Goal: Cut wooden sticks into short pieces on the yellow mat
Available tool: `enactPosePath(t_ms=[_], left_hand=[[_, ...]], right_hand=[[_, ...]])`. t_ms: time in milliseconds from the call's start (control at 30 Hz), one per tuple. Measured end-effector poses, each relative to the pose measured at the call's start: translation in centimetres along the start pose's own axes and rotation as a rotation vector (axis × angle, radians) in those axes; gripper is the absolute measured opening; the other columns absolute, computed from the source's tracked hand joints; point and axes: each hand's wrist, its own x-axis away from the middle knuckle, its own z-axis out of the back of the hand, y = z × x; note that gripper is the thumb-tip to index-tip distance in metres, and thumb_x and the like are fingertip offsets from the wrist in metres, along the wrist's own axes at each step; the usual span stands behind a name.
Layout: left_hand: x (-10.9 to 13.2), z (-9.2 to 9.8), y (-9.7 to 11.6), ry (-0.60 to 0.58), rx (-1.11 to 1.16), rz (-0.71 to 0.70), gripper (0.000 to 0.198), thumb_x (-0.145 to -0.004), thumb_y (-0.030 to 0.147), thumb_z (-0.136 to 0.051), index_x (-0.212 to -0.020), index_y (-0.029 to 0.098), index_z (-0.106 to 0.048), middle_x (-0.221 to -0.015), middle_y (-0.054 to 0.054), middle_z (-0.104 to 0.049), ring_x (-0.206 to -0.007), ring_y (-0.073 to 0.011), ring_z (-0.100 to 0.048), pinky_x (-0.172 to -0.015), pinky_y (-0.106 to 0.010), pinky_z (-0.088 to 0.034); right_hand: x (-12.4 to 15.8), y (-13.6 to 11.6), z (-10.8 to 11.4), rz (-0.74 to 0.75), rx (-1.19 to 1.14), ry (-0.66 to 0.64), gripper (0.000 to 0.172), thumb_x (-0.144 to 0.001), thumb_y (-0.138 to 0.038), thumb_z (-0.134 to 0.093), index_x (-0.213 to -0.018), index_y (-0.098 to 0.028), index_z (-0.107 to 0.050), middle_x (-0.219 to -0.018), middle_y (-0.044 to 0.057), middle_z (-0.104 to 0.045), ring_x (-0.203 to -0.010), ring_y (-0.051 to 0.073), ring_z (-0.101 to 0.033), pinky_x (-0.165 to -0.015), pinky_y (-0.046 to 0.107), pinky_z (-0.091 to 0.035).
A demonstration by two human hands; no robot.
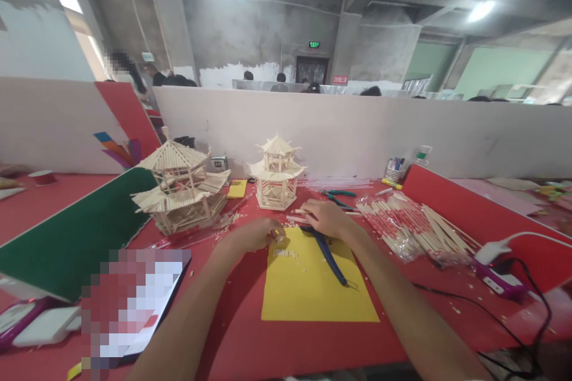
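Observation:
My left hand [263, 233] is curled at the top left corner of a yellow sheet [308, 303], fingertips down by tiny pale wood bits [280, 239]; what it pinches is too small to make out. My right hand [327, 218] lies beyond the sheet's top edge, its fingers closed on thin wooden sticks [297, 218]. Under that hand, blue-handled pliers [329, 259] rest on the sheet, partly covered. A row of short cut pieces [292, 255] lies on the sheet. Behind my hands stands a small two-tiered stick pagoda [277, 175].
A larger stick pagoda [181, 190] stands at left, above a tablet [152, 303]. Bagged wooden sticks [402, 223] lie at right, near a purple power strip [500, 280] with cables. Teal-handled pliers [342, 195] and a pen holder [394, 171] are farther back. Green [75, 232] and red [482, 214] partitions flank me.

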Motion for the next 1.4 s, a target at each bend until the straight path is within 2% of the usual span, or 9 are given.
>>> enactPosePath(t_ms=[233,533,733,1000,1400], left_hand=[[0.3,0.4,-0.2,-0.058,0.042,-0.043,0.043,-0.074,0.000,-0.050,-0.104,0.020,-0.073,-0.101,-0.007,-0.074,-0.085,-0.0173,-0.067,-0.070,-0.022,-0.046],[-0.2,0.2,0.1,-0.028,-0.021,-0.005,0.026,-0.078,0.008,-0.058,-0.095,0.018,-0.075,-0.094,-0.007,-0.074,-0.079,-0.0166,-0.066,-0.067,-0.020,-0.045],[-0.1,0.0,0.3,0.002,-0.020,-0.002,0.025,-0.079,0.010,-0.060,-0.097,0.019,-0.074,-0.096,-0.007,-0.073,-0.079,-0.0171,-0.066,-0.066,-0.021,-0.044],[-0.4,-0.4,0.3,0.012,0.030,-0.182,0.024,-0.084,0.013,-0.061,-0.102,0.019,-0.076,-0.105,-0.010,-0.074,-0.092,-0.0189,-0.068,-0.078,-0.022,-0.046],[-0.7,-0.8,0.6,0.054,0.051,-0.117,0.014,-0.082,0.019,-0.066,-0.084,0.021,-0.080,-0.088,-0.007,-0.076,-0.073,-0.0152,-0.066,-0.064,-0.021,-0.041]], right_hand=[[0.0,-0.7,-0.7,0.122,0.037,-0.055,0.015,-0.097,-0.024,-0.048,-0.098,-0.019,-0.063,-0.095,0.005,-0.067,-0.086,0.018,-0.060,-0.072,0.026,-0.034],[0.0,-0.2,-0.7,0.091,0.024,-0.106,0.016,-0.097,-0.024,-0.048,-0.099,-0.019,-0.063,-0.095,0.006,-0.066,-0.085,0.018,-0.060,-0.071,0.027,-0.034],[-0.1,-0.1,-0.9,0.091,0.028,-0.123,0.013,-0.096,-0.024,-0.049,-0.094,-0.019,-0.062,-0.093,0.006,-0.065,-0.085,0.018,-0.059,-0.071,0.027,-0.034],[0.1,0.1,-0.9,0.083,0.018,-0.116,0.015,-0.097,-0.025,-0.049,-0.092,-0.019,-0.062,-0.092,0.006,-0.065,-0.084,0.018,-0.059,-0.070,0.026,-0.033],[0.1,0.3,-1.0,0.081,0.011,-0.115,0.014,-0.096,-0.025,-0.050,-0.091,-0.019,-0.062,-0.093,0.006,-0.065,-0.084,0.018,-0.059,-0.069,0.027,-0.032]])
